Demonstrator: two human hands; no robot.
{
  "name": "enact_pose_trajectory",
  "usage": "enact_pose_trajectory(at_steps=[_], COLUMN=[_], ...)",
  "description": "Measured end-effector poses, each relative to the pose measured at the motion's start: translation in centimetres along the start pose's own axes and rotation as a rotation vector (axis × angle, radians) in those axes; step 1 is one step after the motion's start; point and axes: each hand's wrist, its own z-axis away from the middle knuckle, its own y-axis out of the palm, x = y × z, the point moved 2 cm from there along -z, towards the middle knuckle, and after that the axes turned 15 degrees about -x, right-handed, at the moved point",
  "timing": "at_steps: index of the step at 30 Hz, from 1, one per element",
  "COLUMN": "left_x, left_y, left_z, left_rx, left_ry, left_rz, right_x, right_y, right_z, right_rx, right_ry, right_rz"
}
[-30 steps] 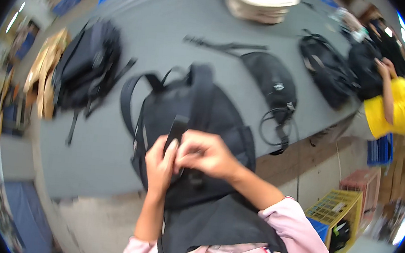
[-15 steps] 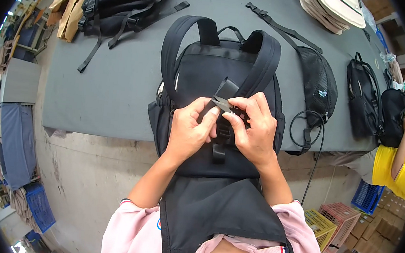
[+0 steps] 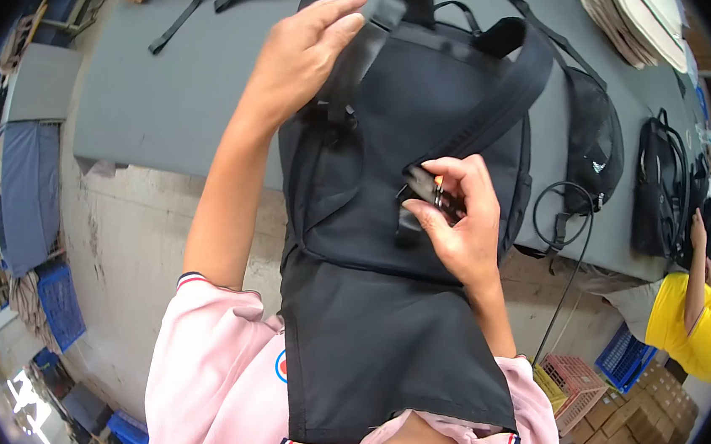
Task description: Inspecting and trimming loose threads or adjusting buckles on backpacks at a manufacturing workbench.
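A black backpack [image 3: 434, 102] lies at the table's near edge, its padded shoulder straps toward the far side. My right hand [image 3: 467, 223] is closed around small thread snips [image 3: 438, 194], blurred by motion, over the lower part of the right shoulder strap [image 3: 501, 108]. At the backpack's upper left, my left hand [image 3: 307, 53] has its fingers stretched out. Close to those fingertips is the left shoulder strap [image 3: 376, 33], smeared by motion; I see no grip on it.
A black waist bag [image 3: 595, 146] and a looped black cord [image 3: 563, 215] lie to the right. Beyond them are another black backpack [image 3: 661, 189] and a co-worker in yellow [image 3: 689, 319]. Cream fabric pieces [image 3: 635, 27] are stacked at the far right. Crates [image 3: 569, 384] stand below.
My left hand has left the snips and moved up and left to the left strap. My right hand keeps the snips low on the backpack. The view has shifted.
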Motion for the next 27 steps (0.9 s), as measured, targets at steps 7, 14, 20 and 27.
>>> enact_pose_trajectory(at_steps=[7,14,20,27], left_x=[2.1,4.1,4.9,0.2], left_y=[-6.9,-5.4,-3.4,-0.2], left_z=[10.9,18.2,19.3,15.2], left_rx=[-0.176,0.233,-0.08,-0.222], left_ry=[-0.072,-0.477,-0.486,-0.614], left_rz=[-0.243,-0.794,-0.238,0.394], right_x=[-0.5,-2.7,-2.4,0.5], right_y=[3.9,6.7,6.5,3.3], right_z=[2.0,2.8,2.9,-1.0], right_rx=[0.304,0.396,0.196,0.042], right_ry=[-0.094,0.013,0.064,0.41], right_rz=[-0.076,0.118,0.06,-0.402])
